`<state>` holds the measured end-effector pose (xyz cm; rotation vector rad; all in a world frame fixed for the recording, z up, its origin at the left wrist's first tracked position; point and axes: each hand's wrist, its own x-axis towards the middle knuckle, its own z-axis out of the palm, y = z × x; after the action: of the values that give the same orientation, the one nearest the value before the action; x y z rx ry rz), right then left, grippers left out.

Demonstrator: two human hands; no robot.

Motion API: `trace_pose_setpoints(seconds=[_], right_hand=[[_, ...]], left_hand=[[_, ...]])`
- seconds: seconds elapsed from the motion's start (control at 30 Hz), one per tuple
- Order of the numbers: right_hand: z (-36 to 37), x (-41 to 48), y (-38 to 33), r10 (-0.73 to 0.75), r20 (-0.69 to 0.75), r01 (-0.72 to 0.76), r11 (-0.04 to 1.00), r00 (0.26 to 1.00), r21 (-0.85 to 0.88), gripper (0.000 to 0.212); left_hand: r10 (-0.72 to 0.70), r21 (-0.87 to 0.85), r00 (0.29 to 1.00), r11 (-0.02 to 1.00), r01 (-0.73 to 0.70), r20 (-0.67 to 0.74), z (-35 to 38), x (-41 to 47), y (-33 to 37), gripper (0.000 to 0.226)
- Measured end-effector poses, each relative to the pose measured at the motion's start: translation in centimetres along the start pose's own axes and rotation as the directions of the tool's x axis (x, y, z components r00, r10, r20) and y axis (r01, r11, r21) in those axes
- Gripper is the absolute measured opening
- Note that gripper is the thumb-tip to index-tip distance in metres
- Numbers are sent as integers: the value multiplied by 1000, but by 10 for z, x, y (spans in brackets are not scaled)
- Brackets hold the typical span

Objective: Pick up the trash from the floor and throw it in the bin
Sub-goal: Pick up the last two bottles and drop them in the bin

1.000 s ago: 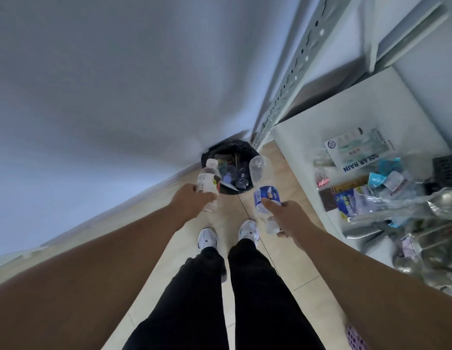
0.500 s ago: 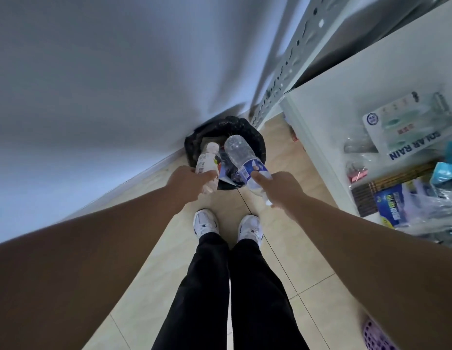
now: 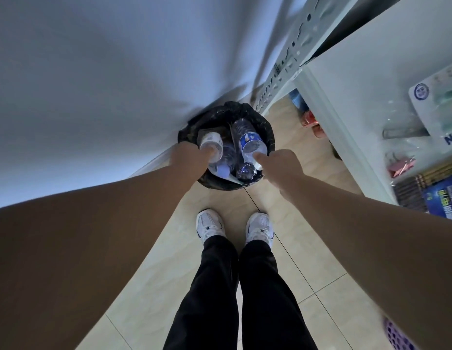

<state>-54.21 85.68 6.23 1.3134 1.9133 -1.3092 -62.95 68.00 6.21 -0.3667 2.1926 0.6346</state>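
Observation:
A small round bin lined with a black bag stands on the tiled floor against the white wall, just ahead of my feet. My left hand grips a white-labelled plastic bottle over the bin's left side. Over its right side, my right hand holds a clear bottle with a blue label, the bottle's far end pointing into the bin. Other clear bottles and a bit of paper lie inside the bin below them.
A white shelf unit with a perforated metal post stands close on the right, holding packets and bags. Red items lie on the floor under it. A purple perforated basket sits at the bottom right. My white shoes stand behind the bin.
Both hands have moved forward from in front of the bin to over its opening, carrying the two bottles. The blue-labelled bottle has tipped toward the bin.

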Motion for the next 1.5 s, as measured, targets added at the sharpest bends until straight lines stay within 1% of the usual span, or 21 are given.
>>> trace_pose_setpoints(seconds=[0.1, 0.17, 0.23, 0.27, 0.3, 0.33, 0.37, 0.4, 0.47, 0.53, 0.6, 0.67, 0.73, 0.87, 0.97, 1.1, 1.2, 1.27, 1.4, 1.5], right_hand=[[-2, -3, 3, -36, 1, 36, 999, 999, -12, 40], [-3, -7, 4, -50, -2, 50, 999, 999, 10, 28], [-4, -9, 4, -12, 38, 11, 1000, 999, 16, 24], [-4, -9, 3, 9, 73, -9, 1000, 997, 11, 37], [-3, -9, 2, 23, 104, -24, 1000, 994, 4, 56], [-1, -7, 2, 28, 120, -27, 1000, 992, -9, 68], [1, -6, 1, 21, 115, -18, 999, 993, -29, 74], [3, -4, 0, 13, 107, -8, 999, 994, -44, 75], [8, -2, -2, 1, 112, 8, 997, 994, -77, 71], [14, -1, -4, 21, 166, -9, 997, 986, -71, 72], [20, 0, -3, 34, 230, -27, 999, 973, -33, 77], [25, 0, -1, 4, 234, 5, 999, 972, -38, 75], [26, -2, 1, -43, 205, 49, 998, 978, -26, 68], [22, -4, 2, -125, 149, 133, 990, 981, -44, 48], [17, -7, 0, -156, 102, 163, 984, 982, -65, 41], [14, -6, -3, -153, 57, 156, 987, 987, -50, 43], [15, 1, -4, -172, 57, 175, 983, 983, -48, 45], [17, 7, -4, -165, 67, 168, 985, 984, -42, 49], [22, 20, -3, -152, 88, 155, 987, 984, -28, 52], [27, 29, -1, -152, 88, 155, 987, 984, -31, 52]], left_hand=[[64, 123, 997, 990, -69, 38, 1, -2, 3, 33], [85, 156, 994, 983, -94, 62, 1, -4, 5, 35], [91, 163, 991, 981, -106, 93, 3, -7, 5, 34], [96, 143, 990, 984, -111, 105, 5, -8, 3, 35], [103, 104, 988, 988, -114, 112, 6, -10, 1, 37], [110, 56, 987, 992, -117, 113, 8, -12, -2, 41], [112, 8, 987, 994, -113, 117, 9, -14, -5, 44], [118, -27, 985, 993, -115, 123, 11, -14, -8, 45], [114, -47, 982, 993, -108, 152, 14, -15, -12, 40], [99, -59, 978, 994, -89, 184, 18, -16, -15, 32], [40, -149, 970, 989, -4, 240, 25, -17, -18, 19], [-15, -231, 952, 969, 90, 305, 29, -19, -19, 39], [-26, -255, 936, 959, 123, 352, 33, -21, -18, 49], [-24, -260, 926, 957, 131, 377, 36, -20, -16, 49], [-17, -271, 922, 953, 132, 388, 35, -15, -13, 45], [-21, -277, 913, 950, 145, 408, 29, -14, -11, 44], [-20, -257, 893, 955, 151, 450, 31, -13, -8, 48], [-21, -273, 880, 947, 170, 474, 36, -10, -6, 49], [-16, -312, 890, 933, 177, 457, 43, -2, -10, 45], [-6, -331, 906, 930, 161, 423, 45, 7, -13, 47]])
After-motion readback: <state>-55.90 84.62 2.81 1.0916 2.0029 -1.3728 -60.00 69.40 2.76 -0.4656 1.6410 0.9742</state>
